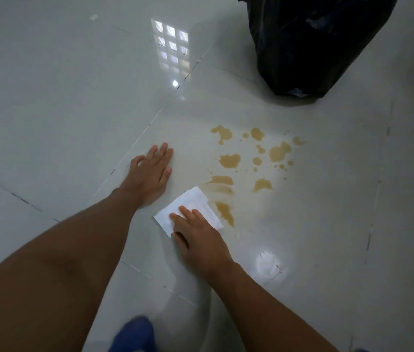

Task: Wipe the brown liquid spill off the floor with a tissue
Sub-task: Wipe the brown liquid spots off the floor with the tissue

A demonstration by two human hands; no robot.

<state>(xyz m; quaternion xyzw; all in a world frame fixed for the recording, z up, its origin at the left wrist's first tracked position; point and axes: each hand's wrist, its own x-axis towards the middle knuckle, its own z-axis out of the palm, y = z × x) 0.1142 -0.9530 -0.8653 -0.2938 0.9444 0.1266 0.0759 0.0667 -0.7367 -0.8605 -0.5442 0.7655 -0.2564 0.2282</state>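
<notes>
A brown liquid spill (230,160) lies in several puddles and drops on the glossy pale floor tiles, right of centre. A folded white tissue (190,204) lies flat on the floor at the spill's near left edge, beside smeared brown streaks (220,185). My right hand (198,240) presses down on the tissue, fingers spread over its near half. My left hand (151,171) rests flat on the bare floor to the left of the spill, fingers together, holding nothing.
A black plastic bin bag (310,41) stands on the floor at the upper right, beyond the spill. A blue shape (135,334), blurred, shows at the bottom edge. Tile joints cross the floor; a window's reflection (171,44) shines at the top.
</notes>
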